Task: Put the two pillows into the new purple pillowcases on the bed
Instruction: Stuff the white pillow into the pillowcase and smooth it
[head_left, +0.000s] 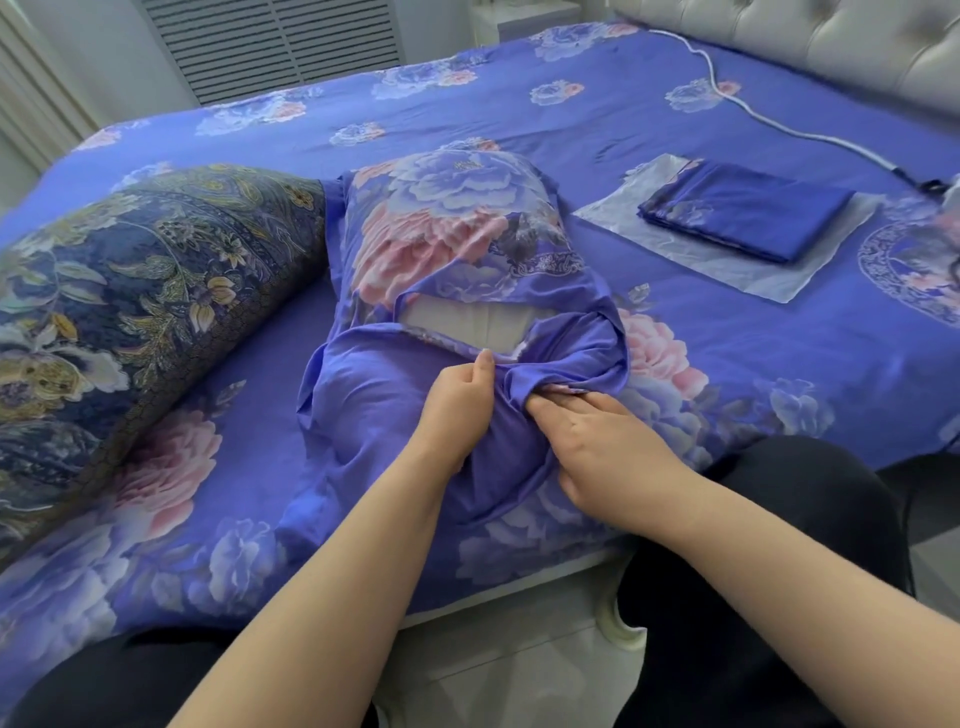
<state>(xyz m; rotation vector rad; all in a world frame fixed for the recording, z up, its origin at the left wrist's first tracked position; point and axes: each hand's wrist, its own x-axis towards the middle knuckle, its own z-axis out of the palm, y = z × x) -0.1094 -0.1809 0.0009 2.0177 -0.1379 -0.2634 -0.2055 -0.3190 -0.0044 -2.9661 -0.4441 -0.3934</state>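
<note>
Pillow mid-bed, mostly inside purple pillowcase — white strip showing. Left hand pinches flap hem, right hand has fingers tucked under cloth. Best: pull flap over evenly — seat corners.

Pillows and pillowcases lying across the bed

A pillow in its pillowcase is lying near the front edge; a second pillow is sitting left of it, and a folded pillowcase is resting on a plastic bag to its right, toward the headboard.
</note>
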